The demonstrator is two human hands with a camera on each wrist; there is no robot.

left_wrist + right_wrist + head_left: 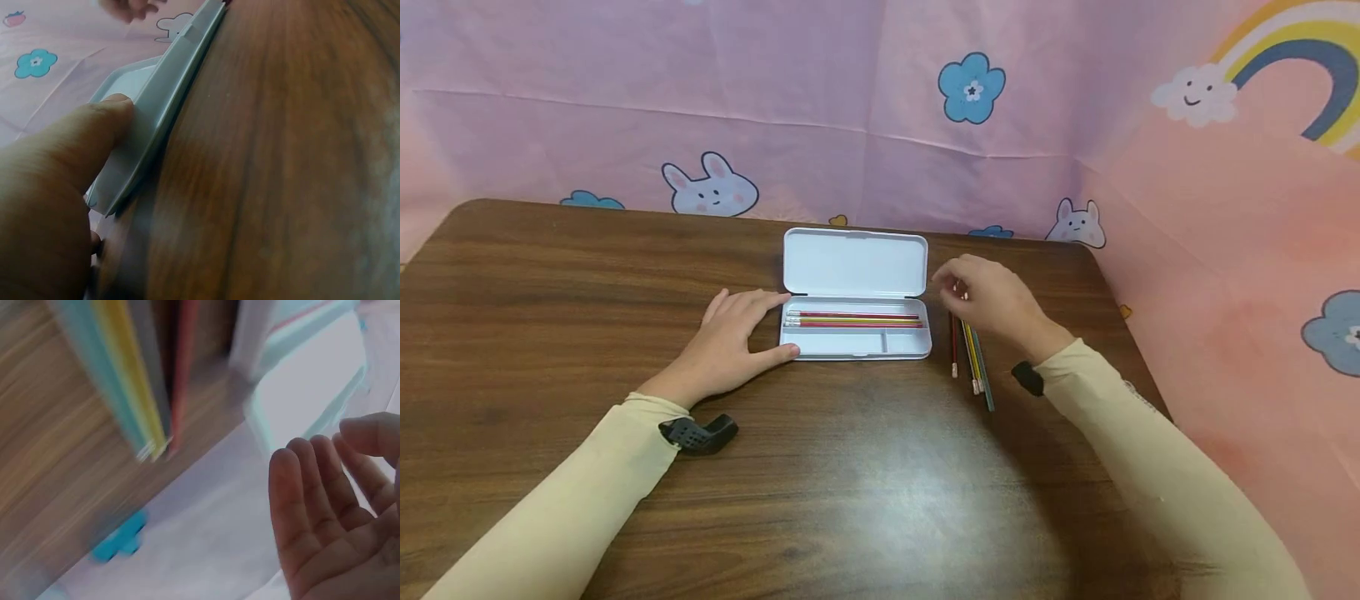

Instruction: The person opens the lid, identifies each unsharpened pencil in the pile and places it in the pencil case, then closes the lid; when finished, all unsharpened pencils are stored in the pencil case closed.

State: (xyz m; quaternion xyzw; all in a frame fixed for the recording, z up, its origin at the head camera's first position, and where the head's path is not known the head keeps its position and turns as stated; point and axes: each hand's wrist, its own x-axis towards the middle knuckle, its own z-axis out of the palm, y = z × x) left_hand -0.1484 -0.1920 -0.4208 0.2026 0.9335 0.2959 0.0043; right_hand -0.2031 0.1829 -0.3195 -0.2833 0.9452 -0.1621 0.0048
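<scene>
A white pencil case (865,343) lies opened flat on the table, its lid (855,262) leaning back behind it. In its rear compartment lie several pencils (857,320), red and yellow, with eraser ends to the left. My left hand (722,346) rests at the case's left end, thumb on the front corner and forefinger at the rear corner; in the left wrist view the thumb (106,125) touches the front rim. To the right of the case, my right hand (992,300) hovers over loose pencils (973,358), coloured red, yellow, dark and green. Its fingers are loosely bent and hold nothing.
The brown wooden table (850,483) carries the case and pencils. A pink patterned cloth (820,100) hangs behind the table's back edge and along its right side. Black wrist bands (698,435) sit on both wrists over pale sleeves.
</scene>
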